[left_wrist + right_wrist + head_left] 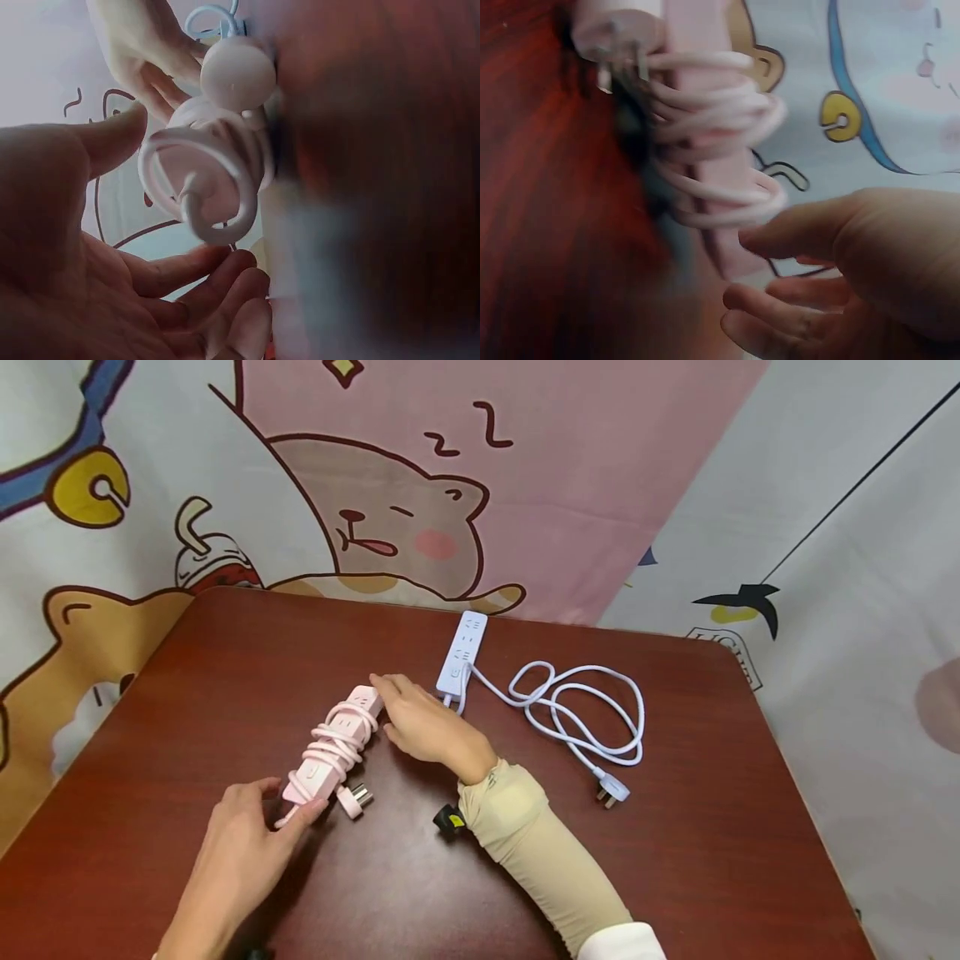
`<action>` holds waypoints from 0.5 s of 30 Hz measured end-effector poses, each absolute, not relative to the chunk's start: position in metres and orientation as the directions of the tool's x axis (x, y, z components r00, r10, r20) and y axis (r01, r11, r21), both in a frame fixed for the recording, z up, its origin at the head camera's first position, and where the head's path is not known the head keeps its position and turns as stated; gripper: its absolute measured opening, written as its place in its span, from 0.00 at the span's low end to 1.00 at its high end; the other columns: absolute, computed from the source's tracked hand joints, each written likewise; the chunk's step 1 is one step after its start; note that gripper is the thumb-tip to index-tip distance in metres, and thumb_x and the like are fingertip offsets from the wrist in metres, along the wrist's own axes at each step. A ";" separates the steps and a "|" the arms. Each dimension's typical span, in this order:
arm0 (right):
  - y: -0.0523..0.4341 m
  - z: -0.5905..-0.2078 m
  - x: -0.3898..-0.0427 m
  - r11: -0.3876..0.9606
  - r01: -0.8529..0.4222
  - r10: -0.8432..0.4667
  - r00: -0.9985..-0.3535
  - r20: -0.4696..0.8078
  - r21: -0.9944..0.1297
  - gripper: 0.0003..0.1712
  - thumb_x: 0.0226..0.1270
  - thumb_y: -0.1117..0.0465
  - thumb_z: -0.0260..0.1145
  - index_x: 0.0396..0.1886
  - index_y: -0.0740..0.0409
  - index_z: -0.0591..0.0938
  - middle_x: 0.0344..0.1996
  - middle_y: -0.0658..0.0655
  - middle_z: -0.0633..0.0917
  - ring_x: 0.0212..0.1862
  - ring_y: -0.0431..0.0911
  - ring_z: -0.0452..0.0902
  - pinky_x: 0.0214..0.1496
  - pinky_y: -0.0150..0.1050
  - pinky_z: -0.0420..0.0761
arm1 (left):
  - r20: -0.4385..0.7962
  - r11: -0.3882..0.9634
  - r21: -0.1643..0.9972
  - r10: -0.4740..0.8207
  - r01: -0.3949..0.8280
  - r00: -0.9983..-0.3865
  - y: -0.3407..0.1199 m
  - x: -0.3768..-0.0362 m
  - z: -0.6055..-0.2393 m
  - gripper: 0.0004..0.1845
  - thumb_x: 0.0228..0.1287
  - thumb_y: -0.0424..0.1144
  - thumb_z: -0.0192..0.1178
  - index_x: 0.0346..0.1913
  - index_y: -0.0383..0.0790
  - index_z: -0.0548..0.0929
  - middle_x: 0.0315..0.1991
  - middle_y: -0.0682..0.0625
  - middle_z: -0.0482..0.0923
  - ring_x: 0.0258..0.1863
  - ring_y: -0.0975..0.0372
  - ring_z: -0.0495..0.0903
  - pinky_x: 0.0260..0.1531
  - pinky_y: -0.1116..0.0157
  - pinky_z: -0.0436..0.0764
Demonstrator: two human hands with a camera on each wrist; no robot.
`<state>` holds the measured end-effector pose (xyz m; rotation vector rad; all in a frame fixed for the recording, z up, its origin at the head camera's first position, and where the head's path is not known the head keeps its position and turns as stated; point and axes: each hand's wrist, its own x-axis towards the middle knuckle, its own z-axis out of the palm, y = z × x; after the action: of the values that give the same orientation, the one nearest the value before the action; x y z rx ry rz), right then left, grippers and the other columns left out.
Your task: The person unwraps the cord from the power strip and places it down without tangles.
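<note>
A pink power strip [337, 743] with its pink cord wound round it lies on the dark red table [225, 677]. Its pink plug [352, 797] sticks out beside its near end. My left hand [288, 806] is at that near end, with thumb and fingers either side of it. The left wrist view shows those fingers [225, 262] relaxed, with a gap to the coiled cord [206, 176]. My right hand [386, 693] rests with straight fingers against the strip's far end. The right wrist view shows the wrapped strip [705, 135] in front of that hand's thumb [780, 232].
A white power strip [462, 652] lies at the back of the table. Its loose white cord [577, 710] loops to the right and ends in a plug [611, 791]. Cartoon-printed cloth [420, 518] hangs behind the table. A small black item [448, 820] sits by my right wrist.
</note>
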<state>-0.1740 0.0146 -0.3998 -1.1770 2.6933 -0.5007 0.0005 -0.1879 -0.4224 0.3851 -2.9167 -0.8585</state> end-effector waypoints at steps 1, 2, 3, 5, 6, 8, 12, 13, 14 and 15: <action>0.012 -0.403 -0.174 0.644 -0.671 -0.728 -0.685 -0.027 -0.367 0.42 0.72 0.63 0.64 0.80 0.63 0.57 0.73 0.64 0.69 0.72 0.55 0.71 0.75 0.44 0.70 | -0.002 0.815 0.539 -0.255 -0.215 -0.967 -0.187 0.000 -0.423 0.44 0.63 0.64 0.66 0.61 0.22 0.75 0.53 0.25 0.75 0.53 0.32 0.75 0.49 0.37 0.72; 0.010 -0.406 -0.174 0.654 -0.660 -0.722 -0.691 -0.042 -0.370 0.43 0.72 0.63 0.64 0.81 0.63 0.55 0.74 0.64 0.68 0.72 0.55 0.71 0.75 0.44 0.70 | -0.003 0.818 0.535 -0.249 -0.212 -0.969 -0.186 0.000 -0.424 0.45 0.62 0.65 0.66 0.61 0.23 0.75 0.53 0.25 0.76 0.53 0.32 0.75 0.49 0.37 0.72; 0.008 -0.408 -0.174 0.661 -0.654 -0.717 -0.696 -0.052 -0.368 0.44 0.72 0.63 0.64 0.81 0.63 0.54 0.75 0.64 0.67 0.73 0.55 0.70 0.76 0.44 0.69 | -0.014 0.819 0.533 -0.244 -0.213 -0.970 -0.185 -0.001 -0.425 0.47 0.61 0.66 0.66 0.62 0.23 0.75 0.53 0.25 0.76 0.53 0.32 0.75 0.49 0.37 0.73; 0.005 -0.412 -0.174 0.667 -0.645 -0.713 -0.698 -0.068 -0.374 0.44 0.72 0.63 0.64 0.81 0.63 0.54 0.75 0.63 0.67 0.73 0.54 0.70 0.76 0.43 0.69 | -0.030 0.825 0.524 -0.231 -0.212 -0.972 -0.184 -0.002 -0.426 0.48 0.61 0.68 0.65 0.63 0.23 0.75 0.54 0.25 0.76 0.54 0.32 0.75 0.49 0.36 0.73; 0.004 -0.414 -0.175 0.665 -0.646 -0.715 -0.696 -0.068 -0.374 0.44 0.72 0.63 0.64 0.81 0.63 0.54 0.75 0.63 0.68 0.72 0.54 0.71 0.76 0.43 0.69 | -0.036 0.828 0.521 -0.224 -0.210 -0.974 -0.184 -0.004 -0.426 0.48 0.61 0.68 0.65 0.63 0.24 0.75 0.54 0.26 0.77 0.55 0.33 0.75 0.50 0.36 0.73; 0.003 -0.419 -0.176 0.661 -0.646 -0.716 -0.695 -0.063 -0.381 0.43 0.71 0.64 0.64 0.80 0.64 0.55 0.73 0.63 0.70 0.72 0.53 0.72 0.75 0.42 0.70 | -0.044 0.828 0.524 -0.208 -0.199 -0.977 -0.184 -0.006 -0.427 0.44 0.62 0.66 0.65 0.61 0.26 0.76 0.54 0.28 0.78 0.54 0.35 0.77 0.49 0.37 0.74; 0.003 -0.424 -0.176 0.649 -0.642 -0.713 -0.701 -0.030 -0.408 0.41 0.71 0.64 0.65 0.79 0.66 0.58 0.68 0.63 0.73 0.66 0.52 0.76 0.71 0.41 0.74 | -0.024 0.816 0.543 -0.221 -0.198 -0.975 -0.185 -0.012 -0.428 0.33 0.66 0.57 0.64 0.56 0.29 0.79 0.52 0.31 0.81 0.51 0.39 0.81 0.47 0.40 0.76; 0.004 -0.425 -0.176 0.649 -0.639 -0.709 -0.705 -0.024 -0.413 0.41 0.71 0.63 0.65 0.79 0.66 0.58 0.67 0.63 0.74 0.64 0.51 0.77 0.70 0.41 0.75 | -0.018 0.812 0.549 -0.227 -0.199 -0.974 -0.185 -0.013 -0.428 0.31 0.67 0.55 0.64 0.56 0.29 0.79 0.52 0.31 0.81 0.50 0.38 0.81 0.46 0.40 0.76; 0.004 -0.425 -0.176 0.648 -0.634 -0.706 -0.708 -0.019 -0.422 0.41 0.71 0.63 0.65 0.78 0.67 0.59 0.66 0.63 0.74 0.63 0.51 0.78 0.68 0.41 0.76 | -0.017 0.808 0.552 -0.235 -0.205 -0.972 -0.186 -0.014 -0.429 0.30 0.68 0.53 0.63 0.57 0.28 0.79 0.52 0.30 0.81 0.51 0.38 0.81 0.47 0.40 0.76; 0.004 -0.426 -0.176 0.650 -0.630 -0.702 -0.712 -0.017 -0.426 0.41 0.72 0.63 0.66 0.78 0.66 0.59 0.65 0.63 0.74 0.61 0.51 0.79 0.67 0.41 0.77 | -0.009 0.807 0.553 -0.243 -0.207 -0.970 -0.187 -0.015 -0.429 0.30 0.68 0.53 0.63 0.57 0.27 0.79 0.52 0.30 0.81 0.51 0.37 0.81 0.47 0.39 0.76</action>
<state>-0.1757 0.0041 -0.4259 -1.0946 2.6863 -0.5902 -0.0150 -0.1871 -0.4289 0.3653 -2.9261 -0.8854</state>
